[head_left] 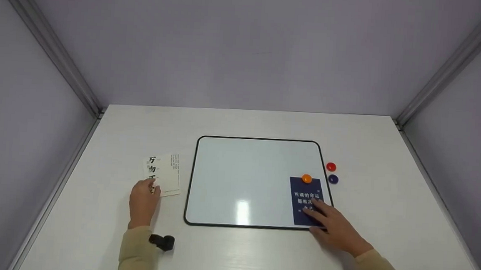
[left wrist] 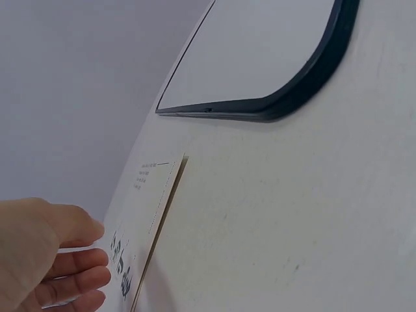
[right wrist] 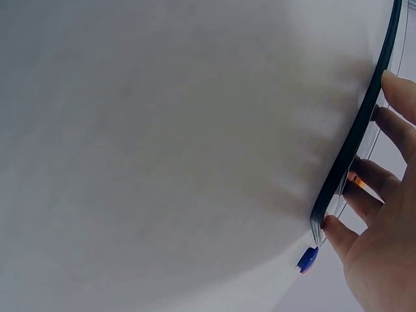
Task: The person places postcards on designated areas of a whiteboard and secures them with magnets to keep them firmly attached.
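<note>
A framed whiteboard (head_left: 246,173) lies flat on the table. On its lower right part is a navy card (head_left: 298,215) with white Chinese lettering, and an orange round magnet (head_left: 306,178) sits at the card's top edge. My right hand (head_left: 337,228) has its fingers spread over the card's lower right part and the board's frame. Left of the board rest white cards (head_left: 169,174) with black calligraphy, seemingly a small stack. Over their lower left part is my left hand (head_left: 144,200), its fingers loosely bent; in the left wrist view the thumb and fingers (left wrist: 75,276) pinch nothing.
Beside the board's right edge lie a red magnet (head_left: 331,167) and a dark blue magnet (head_left: 333,179). Grey walls (head_left: 250,48) enclose the white table (head_left: 233,251) at the back and both sides. A black wrist device (head_left: 163,242) is strapped at the left sleeve.
</note>
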A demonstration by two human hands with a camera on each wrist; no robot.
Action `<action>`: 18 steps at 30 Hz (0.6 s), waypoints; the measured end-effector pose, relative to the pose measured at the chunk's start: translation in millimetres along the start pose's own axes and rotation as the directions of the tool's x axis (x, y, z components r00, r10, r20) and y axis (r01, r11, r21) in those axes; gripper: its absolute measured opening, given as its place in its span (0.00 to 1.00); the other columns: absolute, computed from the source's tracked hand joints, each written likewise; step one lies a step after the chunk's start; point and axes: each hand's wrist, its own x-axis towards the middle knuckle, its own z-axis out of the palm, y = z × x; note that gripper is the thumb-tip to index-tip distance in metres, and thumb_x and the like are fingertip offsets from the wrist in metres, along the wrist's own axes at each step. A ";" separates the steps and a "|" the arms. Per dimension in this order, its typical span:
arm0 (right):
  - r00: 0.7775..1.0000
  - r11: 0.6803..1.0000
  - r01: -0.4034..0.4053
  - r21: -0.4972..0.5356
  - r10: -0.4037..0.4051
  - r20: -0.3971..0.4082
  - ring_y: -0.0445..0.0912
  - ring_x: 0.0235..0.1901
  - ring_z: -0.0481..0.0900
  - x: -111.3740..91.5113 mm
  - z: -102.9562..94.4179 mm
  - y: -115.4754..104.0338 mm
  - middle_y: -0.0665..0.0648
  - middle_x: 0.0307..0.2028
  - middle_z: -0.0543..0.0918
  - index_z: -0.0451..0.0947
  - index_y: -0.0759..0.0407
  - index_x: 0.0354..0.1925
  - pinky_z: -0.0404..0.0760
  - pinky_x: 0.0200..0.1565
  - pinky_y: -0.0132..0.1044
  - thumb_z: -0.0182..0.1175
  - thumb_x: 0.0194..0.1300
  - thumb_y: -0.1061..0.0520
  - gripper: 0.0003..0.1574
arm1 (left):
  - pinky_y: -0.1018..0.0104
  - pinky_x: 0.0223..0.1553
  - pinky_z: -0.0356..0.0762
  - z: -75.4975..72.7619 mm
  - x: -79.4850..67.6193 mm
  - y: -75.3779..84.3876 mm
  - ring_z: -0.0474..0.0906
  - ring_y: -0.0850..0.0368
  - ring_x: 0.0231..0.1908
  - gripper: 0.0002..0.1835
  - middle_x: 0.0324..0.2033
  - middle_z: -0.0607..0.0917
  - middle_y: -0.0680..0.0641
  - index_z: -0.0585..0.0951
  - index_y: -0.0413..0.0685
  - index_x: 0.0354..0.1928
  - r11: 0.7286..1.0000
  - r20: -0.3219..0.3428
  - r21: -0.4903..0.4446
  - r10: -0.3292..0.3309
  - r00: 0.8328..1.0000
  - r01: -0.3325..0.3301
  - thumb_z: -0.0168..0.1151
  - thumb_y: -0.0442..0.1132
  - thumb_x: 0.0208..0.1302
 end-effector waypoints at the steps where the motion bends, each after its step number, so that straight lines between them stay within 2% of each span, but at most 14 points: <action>1: 1.000 1.000 0.000 -0.003 0.000 -0.002 0.64 0.69 0.64 0.1 0.3 0.0 0.62 0.71 0.64 0.69 0.46 0.66 0.68 0.67 0.61 0.59 0.66 0.49 0.31 | 0.48 0.48 0.80 -0.4 0.0 -0.2 0.81 0.39 0.45 0.16 0.41 0.83 0.30 0.79 0.27 0.50 1.000 -0.002 -0.011 -0.015 1.000 0.015 0.59 0.30 0.63; 12: 1.000 1.000 -0.013 -0.001 0.013 -0.001 0.64 0.69 0.64 -0.4 0.2 -1.2 0.61 0.71 0.64 0.69 0.45 0.66 0.68 0.67 0.61 0.59 0.66 0.48 0.31 | 0.49 0.50 0.78 0.6 -1.5 -1.3 0.79 0.37 0.47 0.21 0.44 0.82 0.29 0.77 0.25 0.53 0.985 0.040 -0.080 -0.148 0.988 0.150 0.63 0.33 0.61; 18: 1.000 1.000 -0.015 -0.002 0.015 0.007 0.64 0.69 0.63 -0.3 -2.0 -2.1 0.61 0.72 0.64 0.69 0.45 0.66 0.67 0.67 0.61 0.59 0.67 0.48 0.31 | 0.46 0.56 0.75 2.5 -1.7 -0.7 0.75 0.35 0.52 0.24 0.48 0.79 0.27 0.75 0.24 0.55 0.971 0.046 -0.111 -0.207 0.977 0.211 0.65 0.33 0.60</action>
